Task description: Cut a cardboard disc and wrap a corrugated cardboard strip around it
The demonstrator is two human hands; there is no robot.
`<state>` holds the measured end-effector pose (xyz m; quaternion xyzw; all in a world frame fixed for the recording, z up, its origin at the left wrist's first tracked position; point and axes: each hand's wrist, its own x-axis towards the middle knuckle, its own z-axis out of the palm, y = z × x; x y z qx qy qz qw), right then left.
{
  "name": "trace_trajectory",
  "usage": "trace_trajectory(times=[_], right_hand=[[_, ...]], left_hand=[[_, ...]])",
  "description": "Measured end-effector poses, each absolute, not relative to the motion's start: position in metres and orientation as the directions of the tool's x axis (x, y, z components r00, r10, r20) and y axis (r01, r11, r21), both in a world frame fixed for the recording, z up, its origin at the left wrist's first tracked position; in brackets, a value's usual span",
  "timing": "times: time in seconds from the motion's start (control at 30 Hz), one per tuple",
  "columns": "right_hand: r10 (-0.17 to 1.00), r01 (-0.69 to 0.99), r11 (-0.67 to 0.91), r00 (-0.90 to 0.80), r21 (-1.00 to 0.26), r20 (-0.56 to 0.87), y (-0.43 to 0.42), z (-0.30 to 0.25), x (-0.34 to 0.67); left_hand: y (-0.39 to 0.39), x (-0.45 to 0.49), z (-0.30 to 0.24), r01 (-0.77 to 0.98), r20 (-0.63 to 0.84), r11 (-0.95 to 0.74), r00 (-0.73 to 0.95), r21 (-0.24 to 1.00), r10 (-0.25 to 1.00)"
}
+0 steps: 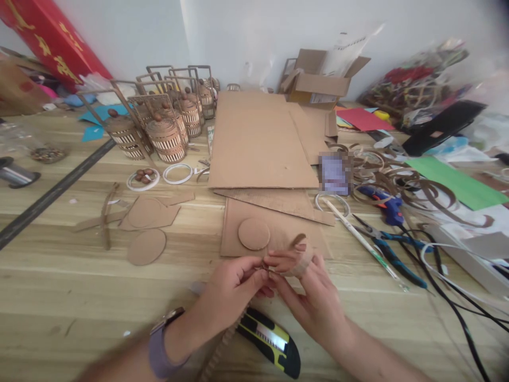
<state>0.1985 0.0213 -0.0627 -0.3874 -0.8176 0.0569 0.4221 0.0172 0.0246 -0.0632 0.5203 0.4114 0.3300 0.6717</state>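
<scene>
My left hand and my right hand meet low in the middle, fingertips pinched together on a narrow cardboard strip. One length of it, with ridges across, hangs below my left hand toward the bottom edge. At my right hand, a brown band curls up by the fingers; the exact grip point is hidden behind my fingertips. Under my hands lies a yellow and black utility knife. Just beyond them, a round cardboard disc rests on a cardboard sheet.
Large cardboard sheets are stacked ahead. Several lidded woven containers with tall handles stand back left. Cardboard offcuts lie left. Pliers, a blue glue gun, cables and coiled brown strips crowd the right.
</scene>
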Motion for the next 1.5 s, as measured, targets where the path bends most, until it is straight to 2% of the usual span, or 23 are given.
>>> trace_trajectory(times=[0.03, 0.1, 0.2, 0.27, 0.37, 0.43, 0.5, 0.7, 0.8, 0.93, 1.03, 1.13, 1.2, 1.27, 1.37, 1.4, 1.43, 1.5], right_hand=[[0.703, 0.587, 0.675, -0.328, -0.448, 0.631, 0.021, -0.062, 0.199], [0.803, 0.549, 0.573, -0.225, -0.609, 0.552, 0.021, -0.062, 0.199], [0.937, 0.321, 0.345, -0.072, -0.882, 0.341, 0.022, -0.064, 0.197], [0.967, 0.169, 0.254, -0.054, -0.952, 0.248, 0.026, -0.066, 0.197], [0.98, 0.032, 0.197, 0.017, -0.98, 0.197, 0.038, -0.068, 0.204], [0.971, 0.01, 0.203, 0.128, -0.979, 0.203, 0.047, -0.066, 0.212], [0.955, 0.081, 0.209, 0.197, -0.975, 0.221, 0.053, -0.06, 0.219], [0.972, 0.323, 0.174, 0.096, -0.93, 0.215, 0.052, -0.037, 0.232], [0.939, 0.543, 0.187, 0.146, -0.818, 0.312, 0.047, -0.028, 0.245], [0.835, 0.757, 0.162, 0.236, -0.632, 0.496, 0.047, -0.017, 0.277], [0.77, 0.845, 0.106, 0.264, -0.524, 0.581, 0.062, -0.01, 0.309], [0.763, 0.879, 0.018, 0.296, -0.476, 0.575, 0.085, -0.003, 0.337], [0.778, 0.886, 0.024, 0.274, -0.463, 0.565, 0.092, -0.001, 0.34], [0.822, 0.881, 0.098, 0.192, -0.464, 0.537, 0.086, -0.003, 0.324], [0.911, 0.817, 0.274, -0.053, -0.507, 0.408, 0.056, -0.012, 0.274], [0.927, 0.76, 0.336, -0.164, -0.557, 0.336, 0.044, -0.015, 0.256], [0.939, 0.633, 0.339, -0.276, -0.696, 0.207, 0.033, -0.018, 0.24], [0.927, 0.474, 0.256, -0.367, -0.843, 0.075, 0.018, -0.021, 0.217]], left_hand=[[0.024, 0.017, -0.063, -0.02, -0.225, 0.262, 0.446, 0.965, 0.866], [0.022, 0.017, -0.063, -0.032, -0.255, 0.305, 0.469, 0.952, 0.846], [0.02, 0.016, -0.062, -0.059, -0.286, 0.362, 0.499, 0.93, 0.818], [0.02, 0.016, -0.061, -0.081, -0.301, 0.391, 0.503, 0.917, 0.81], [0.02, 0.017, -0.06, -0.135, -0.312, 0.434, 0.512, 0.891, 0.8], [0.02, 0.017, -0.059, -0.16, -0.315, 0.452, 0.518, 0.877, 0.795], [0.02, 0.017, -0.059, -0.164, -0.325, 0.462, 0.512, 0.872, 0.795], [0.022, 0.016, -0.056, -0.093, -0.4, 0.483, 0.437, 0.871, 0.805], [0.022, 0.015, -0.056, -0.05, -0.404, 0.465, 0.417, 0.884, 0.814], [0.022, 0.016, -0.055, -0.015, -0.421, 0.466, 0.404, 0.885, 0.812], [0.022, 0.019, -0.055, -0.001, -0.441, 0.48, 0.391, 0.877, 0.807], [0.021, 0.02, -0.057, 0.027, -0.451, 0.478, 0.38, 0.878, 0.807], [0.021, 0.02, -0.06, 0.055, -0.456, 0.474, 0.388, 0.879, 0.801], [0.02, 0.02, -0.064, 0.082, -0.458, 0.467, 0.404, 0.88, 0.792], [0.019, 0.02, -0.067, 0.116, -0.434, 0.428, 0.433, 0.896, 0.79], [0.018, 0.021, -0.067, 0.124, -0.423, 0.414, 0.45, 0.902, 0.787], [0.017, 0.022, -0.066, 0.13, -0.411, 0.399, 0.473, 0.907, 0.779], [0.014, 0.023, -0.061, 0.144, -0.39, 0.374, 0.532, 0.916, 0.752]])
